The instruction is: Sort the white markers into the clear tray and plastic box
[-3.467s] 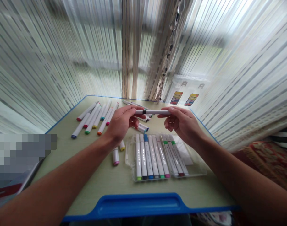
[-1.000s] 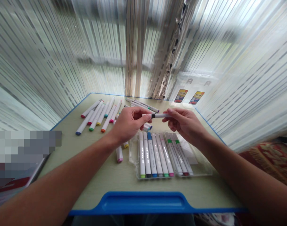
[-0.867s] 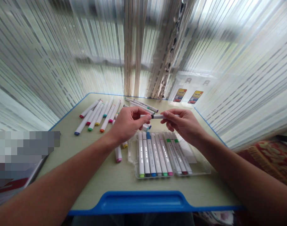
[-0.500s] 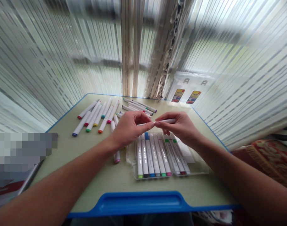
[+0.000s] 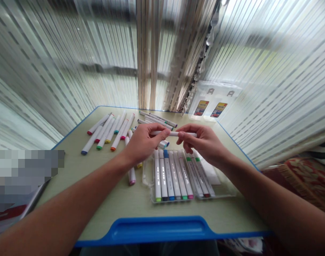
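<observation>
Between my hands a white marker (image 5: 174, 134) lies roughly level above the table. My left hand (image 5: 148, 140) pinches its left end with thumb and fingers. The right part of the same marker is gripped by my right hand (image 5: 201, 140). Just below them, a clear plastic case (image 5: 215, 196) holds several white markers (image 5: 175, 176) in a row, with coloured ends. One more marker (image 5: 131, 177) with a pink end lies left of the case, partly covered by my left wrist.
Several loose markers (image 5: 106, 133) with coloured caps lie at the table's back left, others (image 5: 162, 119) at the back middle. A clear upright case (image 5: 211, 103) with two labels stands at the back right. The table (image 5: 109, 202) has a blue rim; string curtains hang behind.
My hands have moved slightly apart along the marker, so its middle now shows between them. Loose markers behind my left hand are more visible.
</observation>
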